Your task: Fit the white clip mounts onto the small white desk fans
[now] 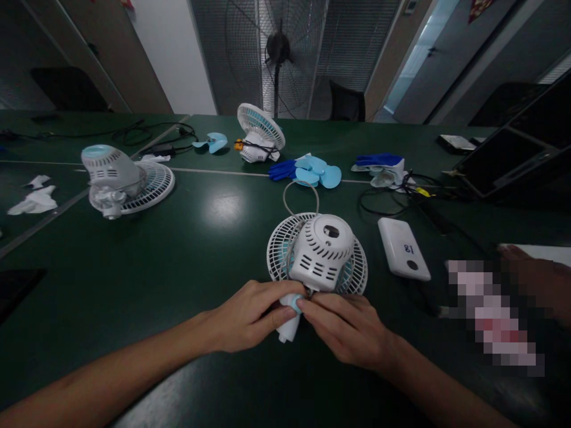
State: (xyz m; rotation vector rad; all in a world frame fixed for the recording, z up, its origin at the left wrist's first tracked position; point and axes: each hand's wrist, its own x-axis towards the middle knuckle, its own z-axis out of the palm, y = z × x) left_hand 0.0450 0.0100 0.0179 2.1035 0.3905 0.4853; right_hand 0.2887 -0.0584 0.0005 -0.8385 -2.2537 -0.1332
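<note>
A small white desk fan [323, 252] lies face down on its round grille in front of me, its vented motor housing upward. From the housing's near side a white neck piece [289, 329] with a light blue knob [294, 303] sticks out towards me. My left hand [252, 315] is closed around the neck piece, thumb along its side. The fingertips of my right hand [350, 327] pinch at the knob, close against the left fingers. What lies under my fingers at the joint is hidden. A grey cord loops over the grille behind the housing.
Another fan [111, 175] lies at left, a third [259, 134] at the back. Light blue blades [319, 172] rest by blue-and-white gloves [379, 166]. A white power bank [404, 248] lies at right, near another person's hand [535, 279] and a blurred item. Cables trail behind.
</note>
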